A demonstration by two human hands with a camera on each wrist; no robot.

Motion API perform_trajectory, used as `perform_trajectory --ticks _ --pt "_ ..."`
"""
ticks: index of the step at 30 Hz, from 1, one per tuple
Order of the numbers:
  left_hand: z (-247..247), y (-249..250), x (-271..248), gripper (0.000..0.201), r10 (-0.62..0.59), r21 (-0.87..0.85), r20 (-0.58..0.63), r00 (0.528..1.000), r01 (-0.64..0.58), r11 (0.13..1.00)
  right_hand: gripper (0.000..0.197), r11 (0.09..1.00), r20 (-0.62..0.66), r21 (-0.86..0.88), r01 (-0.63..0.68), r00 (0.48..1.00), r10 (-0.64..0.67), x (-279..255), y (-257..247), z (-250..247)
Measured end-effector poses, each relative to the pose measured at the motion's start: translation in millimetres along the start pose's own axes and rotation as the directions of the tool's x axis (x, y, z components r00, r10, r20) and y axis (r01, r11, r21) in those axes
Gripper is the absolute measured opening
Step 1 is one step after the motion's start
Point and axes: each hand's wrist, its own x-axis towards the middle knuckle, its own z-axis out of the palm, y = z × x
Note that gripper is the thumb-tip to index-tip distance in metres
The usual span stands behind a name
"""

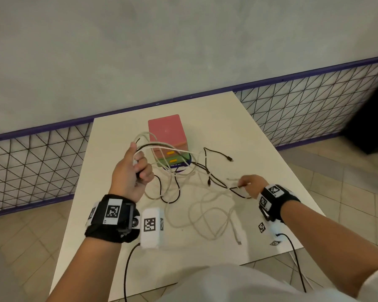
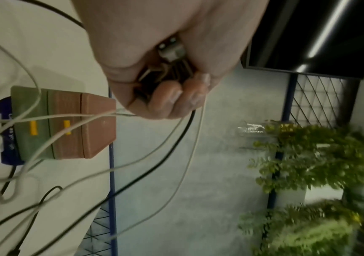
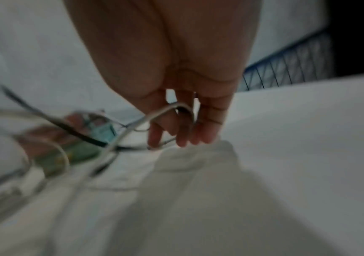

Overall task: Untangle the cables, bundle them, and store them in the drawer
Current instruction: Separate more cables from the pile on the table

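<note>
A tangle of white cables (image 1: 207, 214) and black cables (image 1: 214, 179) sprawls over the white table (image 1: 238, 131). My left hand (image 1: 138, 168) is raised above the table's left half and grips a bunch of white and black cable loops; the left wrist view shows plugs (image 2: 170, 50) inside my left hand (image 2: 168, 97). My right hand (image 1: 247, 185) hovers low at the right and pinches a white cable (image 3: 165, 110) crossed with a black one. The small drawer box (image 1: 167, 136), pink above green with yellow handles (image 1: 172, 160), stands behind the tangle, its drawers closed.
A purple-framed wire mesh fence (image 1: 314, 105) runs behind the table. A white cable end with a plug (image 1: 238, 239) lies near the front edge. White tagged boxes hang by my wrists (image 1: 152, 227). Tiled floor surrounds the table.
</note>
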Motion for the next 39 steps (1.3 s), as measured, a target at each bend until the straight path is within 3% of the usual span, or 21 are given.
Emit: perform_trajectory --ticks 2,3,5,7,10,12,13,15,16,17,19,21,26,28,33,36,39 --pt "2 2 0 0.045 0.020 0.064 0.004 1.000 -0.021 0.998 0.032 0.955 0.054 -0.287 -0.079 0.994 0.098 -4 6 -4" --pt "5 2 -2 0.045 0.031 0.127 0.016 0.999 -0.032 0.991 0.042 0.937 0.046 -0.344 -0.067 0.995 0.088 -7 4 -6" --pt "10 -2 -4 0.056 0.041 0.256 0.042 0.998 -0.050 0.965 0.063 0.970 0.001 -0.237 0.055 0.998 -0.057 -14 -11 -12" --pt "16 -9 -6 0.060 0.051 0.393 0.062 0.997 -0.072 0.917 0.080 0.954 -0.075 0.011 0.298 0.952 -0.297 -22 -43 -23" --pt "31 -20 -13 0.032 0.041 0.618 0.197 0.980 -0.157 0.770 0.093 0.716 -0.211 0.124 0.687 0.724 -0.657 -42 -102 -46" --pt "42 -27 -20 0.022 -0.025 0.720 0.271 0.962 -0.186 0.669 0.091 0.590 -0.154 0.037 0.806 0.588 -0.794 -61 -137 -61" --pt "47 -27 -23 0.028 -0.056 0.770 0.293 0.955 -0.201 0.606 0.084 0.572 -0.069 -0.002 0.820 0.571 -0.818 -71 -151 -67" --pt "52 -23 -24 0.038 -0.089 0.835 0.355 0.931 -0.272 0.478 0.051 0.621 0.125 -0.006 0.783 0.617 -0.777 -78 -162 -67" --pt "53 -16 -24 0.037 -0.101 0.838 0.390 0.915 -0.308 0.450 0.029 0.663 0.175 0.043 0.747 0.648 -0.741 -78 -159 -63" --pt "54 -8 -25 0.036 -0.105 0.827 0.421 0.901 -0.334 0.451 0.020 0.712 0.169 0.134 0.690 0.692 -0.702 -74 -154 -60" --pt "50 9 -26 0.039 -0.093 0.820 0.444 0.891 -0.363 0.442 0.016 0.761 0.098 0.331 0.558 0.781 -0.616 -64 -137 -56" --pt "41 16 -25 0.029 -0.071 0.822 0.436 0.897 -0.365 0.437 0.014 0.747 0.092 0.456 0.484 0.809 -0.580 -58 -125 -56" --pt "15 4 -22 0.047 -0.037 0.741 0.358 0.933 -0.260 0.620 0.015 0.645 0.168 0.655 0.394 0.756 -0.632 -65 -126 -68" --pt "9 -3 -22 0.046 -0.067 0.672 0.345 0.936 -0.196 0.714 0.029 0.615 0.185 0.704 0.355 0.744 -0.641 -68 -133 -74" --pt "9 -10 -21 0.041 -0.169 0.337 0.239 0.956 0.081 0.938 0.043 0.668 0.135 0.632 0.393 0.793 -0.594 -68 -144 -84" --pt "10 -8 -21 0.042 -0.206 0.155 0.107 0.973 0.188 0.970 0.049 0.712 0.080 0.560 0.425 0.827 -0.556 -68 -141 -85" --pt "16 -18 -21 0.039 -0.138 0.268 0.031 0.990 0.125 0.955 0.050 0.758 0.084 0.461 0.462 0.828 -0.555 -72 -145 -81"
